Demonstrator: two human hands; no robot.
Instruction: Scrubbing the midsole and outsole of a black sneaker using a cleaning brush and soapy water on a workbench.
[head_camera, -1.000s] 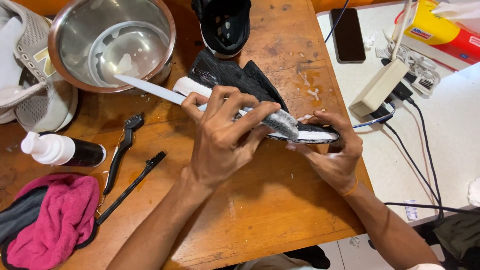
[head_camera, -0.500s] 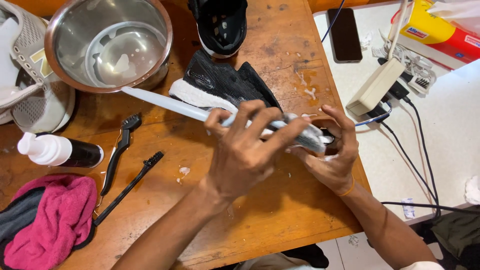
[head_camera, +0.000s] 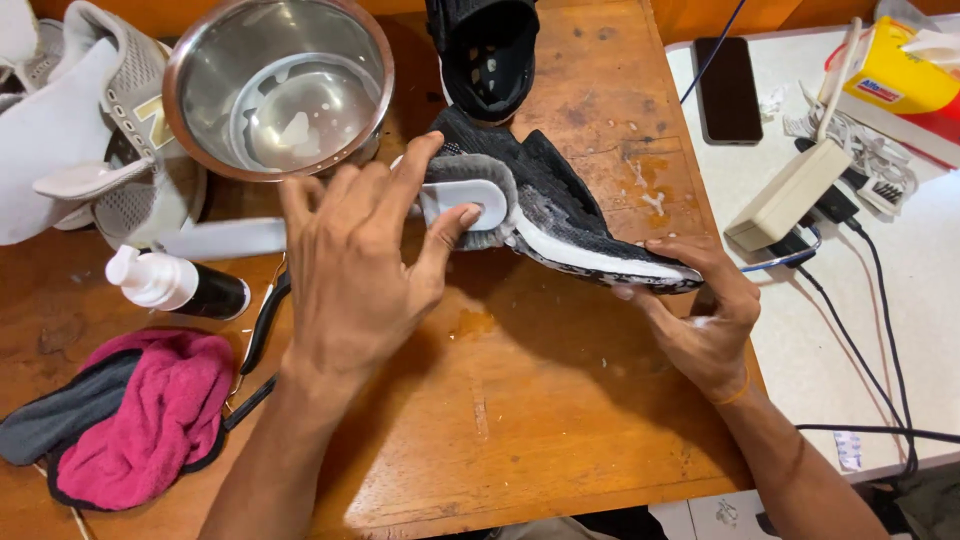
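One black shoe (head_camera: 560, 205), two hands

Black knit shoe (head_camera: 560, 205) with white sole tipped on its side mid-table, toe right, white long-handled brush (head_camera: 455, 200) pressed on its left heel end.

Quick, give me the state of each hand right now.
Left hand: gripping the white brush, bristles against the black shoe.
Right hand: closed on the shoe's sole end, steadying it.

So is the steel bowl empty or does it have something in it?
Not empty: the bowl stands upright with a shallow pool of cloudy, foamy liquid at its bottom.
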